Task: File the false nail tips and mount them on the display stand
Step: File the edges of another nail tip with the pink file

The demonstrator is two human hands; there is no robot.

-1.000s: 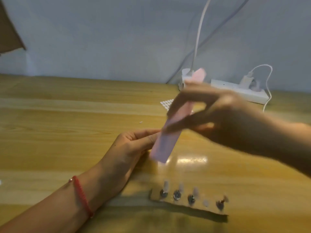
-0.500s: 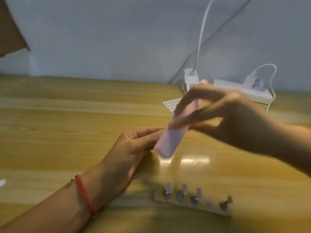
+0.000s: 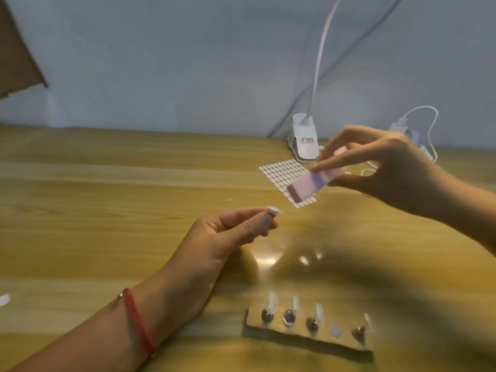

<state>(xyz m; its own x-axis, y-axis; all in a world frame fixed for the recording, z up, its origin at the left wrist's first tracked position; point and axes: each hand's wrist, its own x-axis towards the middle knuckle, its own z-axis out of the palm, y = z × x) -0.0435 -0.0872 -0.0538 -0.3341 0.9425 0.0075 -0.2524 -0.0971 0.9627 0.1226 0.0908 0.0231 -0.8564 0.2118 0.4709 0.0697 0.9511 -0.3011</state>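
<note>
- False nail tip (image 3: 274, 210), small and white, is pinched between the thumb and forefinger of the left hand (image 3: 228, 237), above the wooden table (image 3: 107, 210) near the middle of the view.
- The left hand's fingers are curled closed on the tip, and a red string bracelet (image 3: 137, 318) circles its wrist.
- A pink nail file (image 3: 311, 183) is gripped at one end by the right hand (image 3: 389, 170), fingers on top and thumb beneath. The file is raised and tilted, up and to the right of the tip and clear of it.
- The display stand (image 3: 308, 335), a flat brown strip, lies on the table nearer the person, below both hands.
- A row of small metal pegs stands on it. Pale mounted tips (image 3: 272, 302) rise from several pegs, but blur hides their detail.
- One place in the row shows only a pale round pad (image 3: 335, 331).
- A sheet of small white oval stickers (image 3: 279, 170) lies flat on the table behind the file, which overlaps it in view.
- A white clip lamp (image 3: 304, 140) stands at the table's back edge, its neck curving up out of view.
- A charger with a white cable (image 3: 429, 116) sits beside the lamp, partly hidden by the right hand.
- A tiny white fleck (image 3: 228, 200) lies left of the tip, and a white scrap (image 3: 4, 300) lies at the left edge.
- A brown cardboard corner (image 3: 18, 63) shows at top left against the pale wall.
</note>
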